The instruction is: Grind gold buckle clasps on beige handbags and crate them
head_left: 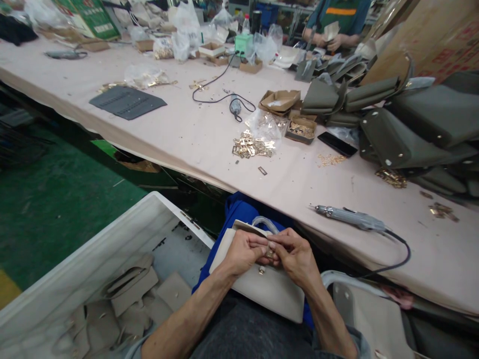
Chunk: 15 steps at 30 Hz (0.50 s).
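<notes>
A beige handbag (279, 296) lies across my lap, its flap raised and a clear-wrapped handle (266, 222) at the top. My left hand (245, 250) pinches the flap's edge, where a small gold metal clasp (270, 251) sits between the fingers. From the other side my right hand (295, 252) closes on that same clasp with thumb and fingertips. Below them, a little metal lock stud (261, 270) shows on the bag's front. Fingers hide part of the clasp and the flap edge.
On the table (179, 134) are an electric screwdriver (348, 218), a pile of gold fittings (252, 145), a box of small screws (301, 128), a phone (337, 144) and dark bags (407, 134). A white bin (179, 249) with bags stands left. A co-worker (339, 25) works opposite.
</notes>
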Motion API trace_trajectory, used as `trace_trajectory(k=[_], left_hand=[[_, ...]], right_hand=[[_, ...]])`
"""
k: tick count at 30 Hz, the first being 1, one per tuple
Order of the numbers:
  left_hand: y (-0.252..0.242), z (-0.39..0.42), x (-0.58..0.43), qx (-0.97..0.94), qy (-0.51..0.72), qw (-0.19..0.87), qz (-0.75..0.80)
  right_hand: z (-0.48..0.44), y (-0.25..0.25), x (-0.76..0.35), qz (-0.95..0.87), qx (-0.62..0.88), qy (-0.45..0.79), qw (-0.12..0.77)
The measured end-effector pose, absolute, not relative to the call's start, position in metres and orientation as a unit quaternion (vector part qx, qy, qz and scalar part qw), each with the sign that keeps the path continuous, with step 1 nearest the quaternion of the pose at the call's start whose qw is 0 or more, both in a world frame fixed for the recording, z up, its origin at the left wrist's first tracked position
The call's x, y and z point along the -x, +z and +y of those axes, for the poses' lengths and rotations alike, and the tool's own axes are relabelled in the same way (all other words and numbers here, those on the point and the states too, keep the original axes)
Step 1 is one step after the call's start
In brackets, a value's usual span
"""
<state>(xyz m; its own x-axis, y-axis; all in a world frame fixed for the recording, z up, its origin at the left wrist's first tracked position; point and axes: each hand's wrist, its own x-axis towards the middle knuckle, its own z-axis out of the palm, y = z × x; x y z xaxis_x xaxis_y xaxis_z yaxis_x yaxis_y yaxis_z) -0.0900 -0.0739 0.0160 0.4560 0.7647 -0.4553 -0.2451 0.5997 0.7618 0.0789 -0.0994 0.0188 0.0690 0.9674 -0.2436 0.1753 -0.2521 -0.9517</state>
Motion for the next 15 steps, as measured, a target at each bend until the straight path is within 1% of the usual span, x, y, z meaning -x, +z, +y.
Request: trace_trajectory(k=[4,7,10,13,15], left_hand=[[0.013,-0.076,0.084,-0.324,0.327,0.761,0.457],[0.010,-0.080,0.076,-0.313,0.342,0.736,0.493],[0.008,-0.083,0.073,-0.330,0.336,0.716,0.515],[0.007,-0.084,0.075,-0.356,0.305,0.716,0.517],[0.006,-0.083,0.076,-0.358,0.288,0.721,0.518]], right_hand=[[-0.102,0.017,-0.078,-0.424,0.634,0.517,0.389],[-0.111,0.013,-0.074,-0.411,0.657,0.494,0.393],[-0.122,0.011,-0.068,-0.402,0.660,0.467,0.430],[-0.128,0.010,-0.064,-0.366,0.639,0.486,0.470],[-0.129,0.009,-0.063,-0.353,0.629,0.497,0.482]])
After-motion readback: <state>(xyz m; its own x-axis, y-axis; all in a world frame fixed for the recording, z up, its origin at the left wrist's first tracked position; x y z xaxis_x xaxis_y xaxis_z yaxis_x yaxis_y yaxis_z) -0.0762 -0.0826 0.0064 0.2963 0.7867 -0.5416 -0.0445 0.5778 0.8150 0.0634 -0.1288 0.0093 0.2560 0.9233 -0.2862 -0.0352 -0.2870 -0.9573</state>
